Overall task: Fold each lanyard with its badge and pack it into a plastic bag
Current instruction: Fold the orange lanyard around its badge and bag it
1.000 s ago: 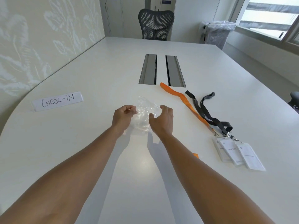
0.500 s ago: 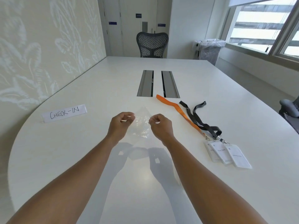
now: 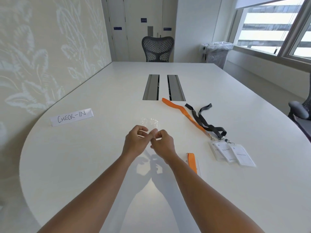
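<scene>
Both hands, left hand (image 3: 136,142) and right hand (image 3: 162,142), pinch a crinkled clear plastic bag (image 3: 150,123) above the white worktop (image 3: 84,157); rubbing its lips apart should open it; lanyards wait right.

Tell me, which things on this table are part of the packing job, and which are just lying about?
Part of the job:
- plastic bag, pinched by the left hand and right hand
- orange lanyard
- black lanyard
- badges
- folded orange lanyard near the right forearm

Lying about:
- CHECK-IN sign
- office chair
- lined bin
</scene>
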The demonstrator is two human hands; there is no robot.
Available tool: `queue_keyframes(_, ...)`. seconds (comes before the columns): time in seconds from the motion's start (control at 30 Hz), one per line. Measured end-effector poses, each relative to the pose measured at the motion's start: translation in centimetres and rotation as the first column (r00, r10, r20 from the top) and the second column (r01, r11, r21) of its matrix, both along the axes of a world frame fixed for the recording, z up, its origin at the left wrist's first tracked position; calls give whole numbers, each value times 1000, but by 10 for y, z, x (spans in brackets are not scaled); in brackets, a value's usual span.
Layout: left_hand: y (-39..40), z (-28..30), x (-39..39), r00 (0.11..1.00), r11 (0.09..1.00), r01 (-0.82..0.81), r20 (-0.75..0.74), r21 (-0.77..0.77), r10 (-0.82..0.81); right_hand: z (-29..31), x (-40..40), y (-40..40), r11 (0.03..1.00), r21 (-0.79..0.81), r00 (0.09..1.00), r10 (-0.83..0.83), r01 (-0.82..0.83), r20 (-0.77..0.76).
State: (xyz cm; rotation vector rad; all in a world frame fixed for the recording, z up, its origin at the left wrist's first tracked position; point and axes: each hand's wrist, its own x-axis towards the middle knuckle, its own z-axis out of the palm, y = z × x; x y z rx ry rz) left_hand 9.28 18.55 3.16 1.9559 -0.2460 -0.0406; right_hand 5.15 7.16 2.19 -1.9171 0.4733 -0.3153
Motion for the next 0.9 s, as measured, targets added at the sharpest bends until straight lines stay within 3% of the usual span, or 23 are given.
queue_keyframes(0.53,16,-6,-14,997,992,64,-29,-109,-68,12,-23,4,989,20,989,144,-144,-14)
queue_keyframes(0.9,17,-11,-26,997,988,69,-17,-140,-72,7,-31,-3,994,-35,994,106,-106,-2)
